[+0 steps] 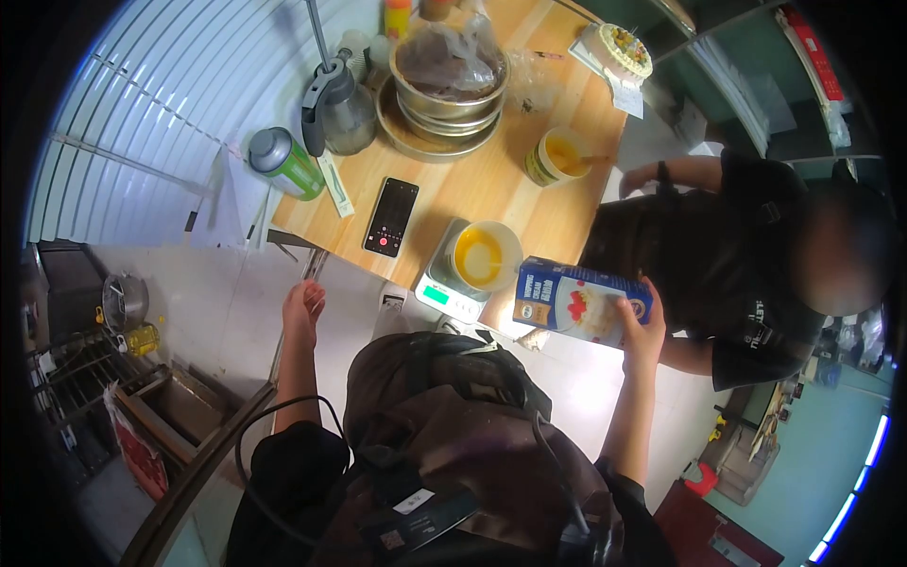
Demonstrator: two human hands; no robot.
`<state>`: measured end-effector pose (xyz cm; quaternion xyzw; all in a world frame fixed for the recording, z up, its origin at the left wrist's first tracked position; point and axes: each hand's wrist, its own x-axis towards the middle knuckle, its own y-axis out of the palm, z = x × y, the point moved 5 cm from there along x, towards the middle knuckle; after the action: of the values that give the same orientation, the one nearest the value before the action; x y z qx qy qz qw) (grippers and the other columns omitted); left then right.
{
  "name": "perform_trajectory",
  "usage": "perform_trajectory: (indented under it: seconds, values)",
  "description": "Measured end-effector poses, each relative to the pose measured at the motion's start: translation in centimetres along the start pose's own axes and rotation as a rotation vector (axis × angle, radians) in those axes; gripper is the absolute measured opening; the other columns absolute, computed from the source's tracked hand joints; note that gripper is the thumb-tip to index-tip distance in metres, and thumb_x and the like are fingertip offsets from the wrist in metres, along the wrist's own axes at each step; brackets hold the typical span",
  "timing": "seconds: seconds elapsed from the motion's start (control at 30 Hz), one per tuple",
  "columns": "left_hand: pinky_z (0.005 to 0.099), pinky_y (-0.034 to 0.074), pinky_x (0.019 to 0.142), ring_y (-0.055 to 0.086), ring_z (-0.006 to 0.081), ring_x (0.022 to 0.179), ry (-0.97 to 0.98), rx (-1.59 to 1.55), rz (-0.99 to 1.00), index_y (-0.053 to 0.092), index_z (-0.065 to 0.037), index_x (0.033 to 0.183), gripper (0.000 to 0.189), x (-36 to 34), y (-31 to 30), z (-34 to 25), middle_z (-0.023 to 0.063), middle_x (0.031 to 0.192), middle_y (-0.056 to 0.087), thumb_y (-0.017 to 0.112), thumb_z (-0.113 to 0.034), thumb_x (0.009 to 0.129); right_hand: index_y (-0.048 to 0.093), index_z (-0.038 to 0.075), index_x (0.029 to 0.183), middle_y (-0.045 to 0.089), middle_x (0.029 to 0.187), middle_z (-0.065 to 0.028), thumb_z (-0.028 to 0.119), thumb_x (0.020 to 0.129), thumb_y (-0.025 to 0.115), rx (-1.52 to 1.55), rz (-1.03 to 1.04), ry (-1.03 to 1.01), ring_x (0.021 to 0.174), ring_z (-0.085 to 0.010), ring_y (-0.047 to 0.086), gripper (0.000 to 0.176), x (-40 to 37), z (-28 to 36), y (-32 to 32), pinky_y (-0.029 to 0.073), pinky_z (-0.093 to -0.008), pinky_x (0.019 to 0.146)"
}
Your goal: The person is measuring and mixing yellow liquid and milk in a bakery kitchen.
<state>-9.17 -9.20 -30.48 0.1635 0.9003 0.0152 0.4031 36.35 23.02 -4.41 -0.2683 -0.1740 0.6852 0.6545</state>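
In my right hand [641, 326] is a blue carton of whipping cream [578, 300], tipped on its side with its spout end by the rim of a bowl [510, 253]. Yellow liquid with a paler patch lies inside that bowl. Beneath it, a kitchen scale [449, 293] with a lit green display sits at the table's front edge. My left hand [303, 310] hangs off the table's front left, fingers loosely curled, with nothing visible in it. A phone [390, 217] lies face up left of the scale.
On the wooden table [463, 194] stand stacked metal bowls [452, 109], a tub with yellow contents [557, 157], a spray bottle [345, 109] and a green can [286, 163]. A decorated cake [619, 52] occupies the far right corner. Another person [718, 227] stands at the right side.
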Motion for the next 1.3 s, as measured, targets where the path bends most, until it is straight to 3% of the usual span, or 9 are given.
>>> perform_trajectory:
  seconds: [0.23, 0.4, 0.53, 0.93, 1.3]
  values:
    - [0.0263, 0.048, 0.072, 0.062, 0.012, 0.08, -0.057, 0.029, -0.062, 0.06, -0.011, 0.099, 0.019, 1.5, -2.7, 2.9, -0.0012, 0.084, 0.062, 0.057, -0.028, 0.095, 0.05, 0.001, 0.137, 0.061, 0.125, -0.0114, 0.016, 0.079, 0.079, 0.002, -0.003, -0.036, 0.101, -0.0158, 0.061, 0.067, 0.1, -0.1, -0.1, 0.048, -0.0278, 0.092]
    - [0.0284, 0.05, 0.075, 0.064, 0.014, 0.087, -0.079, 0.084, -0.083, 0.06, -0.009, 0.107, 0.025, 2.5, -4.9, 4.8, 0.0018, 0.092, 0.065, 0.056, -0.03, 0.093, 0.049, 0.0, 0.138, 0.058, 0.132, -0.0128, 0.017, 0.079, 0.079, -0.019, 0.005, -0.016, 0.105, -0.0167, 0.06, 0.068, -0.3, 0.5, 0.0, 0.047, -0.0281, 0.094]
    - [0.0275, 0.048, 0.073, 0.063, 0.0128, 0.082, -0.083, 0.106, -0.103, 0.061, -0.01, 0.101, 0.019, 2.6, -5.5, 5.4, -0.0011, 0.085, 0.063, 0.056, -0.027, 0.095, 0.048, 0.0, 0.139, 0.059, 0.128, -0.0133, 0.017, 0.079, 0.079, -0.024, -0.006, -0.053, 0.104, -0.0173, 0.061, 0.07, -0.2, 0.5, 0.1, 0.048, -0.0285, 0.094]
    - [0.0309, 0.05, 0.076, 0.064, 0.0147, 0.086, -0.119, 0.18, -0.141, 0.06, -0.007, 0.11, 0.028, 3.4, -8.5, 8.3, 0.0035, 0.095, 0.065, 0.055, -0.028, 0.092, 0.049, 0.004, 0.139, 0.065, 0.114, -0.0129, 0.021, 0.078, 0.08, -0.045, -0.002, -0.066, 0.099, -0.0177, 0.063, 0.071, -0.7, 1.6, 0.2, 0.05, -0.0298, 0.09]
    - [0.0293, 0.05, 0.076, 0.063, 0.013, 0.085, -0.12, 0.185, -0.129, 0.06, -0.008, 0.112, 0.027, 3.3, -8.2, 7.9, 0.0007, 0.093, 0.064, 0.054, -0.026, 0.094, 0.048, 0.004, 0.14, 0.064, 0.113, -0.0127, 0.021, 0.078, 0.081, -0.018, 0.004, -0.047, 0.099, -0.0178, 0.063, 0.072, -0.7, 1.3, 0.3, 0.051, -0.0294, 0.09]
